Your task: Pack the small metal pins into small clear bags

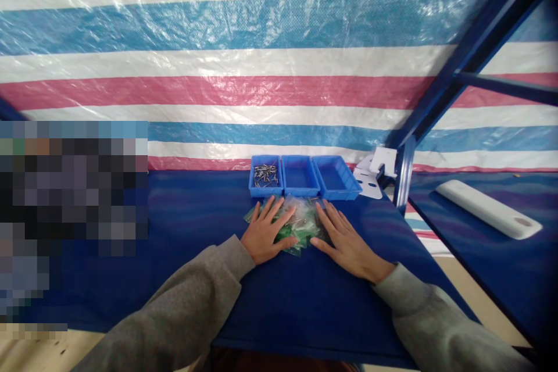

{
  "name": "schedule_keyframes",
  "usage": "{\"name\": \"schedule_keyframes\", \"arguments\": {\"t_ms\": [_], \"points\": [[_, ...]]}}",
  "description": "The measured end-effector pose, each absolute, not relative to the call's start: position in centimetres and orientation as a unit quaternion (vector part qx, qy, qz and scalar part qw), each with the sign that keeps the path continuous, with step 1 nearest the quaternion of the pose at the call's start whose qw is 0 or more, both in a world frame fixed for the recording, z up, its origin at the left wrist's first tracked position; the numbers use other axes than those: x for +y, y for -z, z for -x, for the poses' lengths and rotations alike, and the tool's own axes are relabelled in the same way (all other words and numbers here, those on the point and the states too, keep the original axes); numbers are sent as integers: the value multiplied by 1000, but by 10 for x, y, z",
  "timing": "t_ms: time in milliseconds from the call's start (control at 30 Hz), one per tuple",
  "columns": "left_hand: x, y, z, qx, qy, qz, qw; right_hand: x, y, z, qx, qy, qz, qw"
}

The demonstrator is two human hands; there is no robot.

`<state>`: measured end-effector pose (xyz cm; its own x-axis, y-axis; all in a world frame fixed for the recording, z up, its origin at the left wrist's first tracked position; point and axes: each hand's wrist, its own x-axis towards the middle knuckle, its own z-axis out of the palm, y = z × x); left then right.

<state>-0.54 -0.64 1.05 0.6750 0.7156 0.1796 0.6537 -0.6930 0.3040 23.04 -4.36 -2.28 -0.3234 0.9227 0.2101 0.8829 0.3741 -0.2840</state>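
A pile of clear and green plastic bags [300,222] lies on the blue table in front of me. My left hand [265,235] rests on the pile's left side, palm down with fingers spread. On the right side of the pile lies my right hand [344,239], flat, its fingers stretched forward. What the bags contain is hard to make out. Just behind them stands a blue bin [265,190] with many small metal screw-like pieces [265,175]. Two more blue bins, a middle one [300,191] and a right one [340,193], stand beside it with bare floors.
White flat pieces with holes [369,183] lie right of the bins, by a blue metal post [404,174]. A long white device [488,209] rests on another blue surface at the right. Striped sheeting [261,93] hangs behind the table. The far left is pixelated.
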Motion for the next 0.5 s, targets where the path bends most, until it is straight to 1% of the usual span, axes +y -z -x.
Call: {"name": "schedule_keyframes", "arguments": {"t_ms": [200, 300, 400, 500], "points": [[2, -13, 9, 356, -186, -900, 169, -34, 18, -221, -805, -89, 549, 206], [1, -14, 10, 358, -219, -891, 175, -37, 16, -221, -784, -115, 564, 234], [-1, -19, 10, 356, -266, -886, 137, -39, 15, -222, -769, -111, 572, 262], [7, -30, 13, 393, -341, -852, 60, -38, 15, -224, -755, -88, 584, 285]]}}
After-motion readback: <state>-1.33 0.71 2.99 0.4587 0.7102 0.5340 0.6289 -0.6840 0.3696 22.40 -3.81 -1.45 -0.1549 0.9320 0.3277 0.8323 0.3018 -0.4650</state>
